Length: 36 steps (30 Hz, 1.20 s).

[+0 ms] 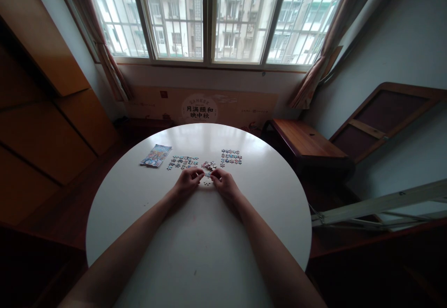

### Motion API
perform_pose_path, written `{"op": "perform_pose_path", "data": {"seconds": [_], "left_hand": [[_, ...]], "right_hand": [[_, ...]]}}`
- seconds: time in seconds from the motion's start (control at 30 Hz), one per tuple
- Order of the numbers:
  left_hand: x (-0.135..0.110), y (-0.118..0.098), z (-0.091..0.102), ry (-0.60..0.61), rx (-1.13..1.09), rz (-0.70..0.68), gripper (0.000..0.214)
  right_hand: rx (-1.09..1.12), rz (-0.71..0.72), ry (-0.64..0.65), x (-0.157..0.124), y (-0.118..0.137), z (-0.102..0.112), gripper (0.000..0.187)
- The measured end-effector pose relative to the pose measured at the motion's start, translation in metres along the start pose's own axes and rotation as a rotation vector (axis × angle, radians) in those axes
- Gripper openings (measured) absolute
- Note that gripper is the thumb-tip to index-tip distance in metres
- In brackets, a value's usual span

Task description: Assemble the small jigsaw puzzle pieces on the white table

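Both my hands rest on a round white table (146, 224), close together near its far middle. My left hand (187, 180) is curled, its fingertips pinched over small jigsaw pieces (207, 174). My right hand (224, 182) is curled the same way, fingertips meeting the left at those pieces. A few joined pieces (207, 184) lie between the hands. Just beyond them sits a small heap of loose pieces (209, 164). A partly assembled patch (182, 162) lies to the left and another patch (231, 157) to the right.
A colourful printed picture card (156, 155) lies left of the puzzle. Beyond the table are a large barred window (209, 15), a flat cardboard box (199, 109) under it, a wooden bench (300, 138) at right and wooden cabinets (45, 126) at left.
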State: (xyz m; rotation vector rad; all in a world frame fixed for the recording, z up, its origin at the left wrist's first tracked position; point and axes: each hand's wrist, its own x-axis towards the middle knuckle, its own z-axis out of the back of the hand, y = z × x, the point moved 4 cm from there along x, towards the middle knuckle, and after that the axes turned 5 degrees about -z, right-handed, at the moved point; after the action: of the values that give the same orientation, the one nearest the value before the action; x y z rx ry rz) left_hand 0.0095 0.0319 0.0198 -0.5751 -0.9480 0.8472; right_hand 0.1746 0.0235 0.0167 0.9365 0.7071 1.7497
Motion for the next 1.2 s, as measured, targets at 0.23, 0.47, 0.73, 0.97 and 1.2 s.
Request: {"op": "perform_pose_path", "data": {"seconds": [0.23, 0.47, 0.73, 0.97, 1.2], "left_hand": [[0.0008, -0.0028, 0.0005, -0.006, -0.002, 0.008, 0.019], [0.0006, -0.0005, 0.0011, -0.009, -0.041, 0.023, 0.020], [0.0010, -0.0012, 0.0019, -0.016, -0.034, 0.008, 0.021], [0.0010, -0.0046, 0.0027, -0.025, -0.062, 0.030, 0.018], [0.0003, -0.0025, 0.0024, -0.029, -0.066, 0.053, 0.017]], "right_hand": [[0.008, 0.015, -0.004, 0.0000, 0.0007, 0.0006, 0.012], [0.054, 0.043, -0.071, 0.0016, 0.0006, 0.0023, 0.012], [0.053, 0.060, -0.117, 0.0008, 0.0046, 0.0065, 0.012], [0.037, 0.043, -0.106, 0.0011, 0.0034, 0.0059, 0.012], [0.054, 0.069, -0.118, 0.0008, 0.0037, 0.0056, 0.011]]}}
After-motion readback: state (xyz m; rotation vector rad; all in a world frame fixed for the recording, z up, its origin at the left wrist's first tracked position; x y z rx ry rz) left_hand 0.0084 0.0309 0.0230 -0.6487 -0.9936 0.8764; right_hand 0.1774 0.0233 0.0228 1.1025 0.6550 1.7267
